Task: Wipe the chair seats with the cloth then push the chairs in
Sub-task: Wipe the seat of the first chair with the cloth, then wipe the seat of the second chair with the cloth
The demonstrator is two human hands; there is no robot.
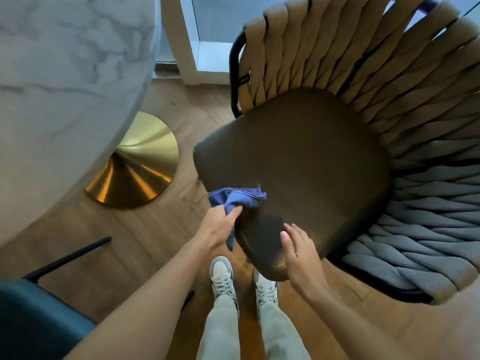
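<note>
Floor (pixel 135 245): wood planks in a warm brown, open between tabletop and chair where the person stands.
Tabletop (pixel 65 100): round slab, white marble with grey veining, curved edge overhanging the upper left.
Chair (pixel 389 81): curved back of thick woven straps, tan above, grey lower right, on a black tube frame; stands pulled clear of the tabletop.
Chair seat (pixel 306 162): smooth dark brown pad, rounded corners, slight sheen.
Table base (pixel 137 165): brushed gold cone, flaring onto the floor.
Second chair (pixel 33 323): dark teal seat, thin black legs, lower left corner.
Shoes (pixel 223 279): pale laced sneakers, just beside the seat's front edge.
Left hand (pixel 220 227): grip closed around the cloth.
Right hand (pixel 301 253): fingers relaxed and spread, holding nothing, over the seat's front corner.
Cloth (pixel 241 198): blue, soft, bunched, lying on the seat's front left edge, one tail hanging below the hand.
</note>
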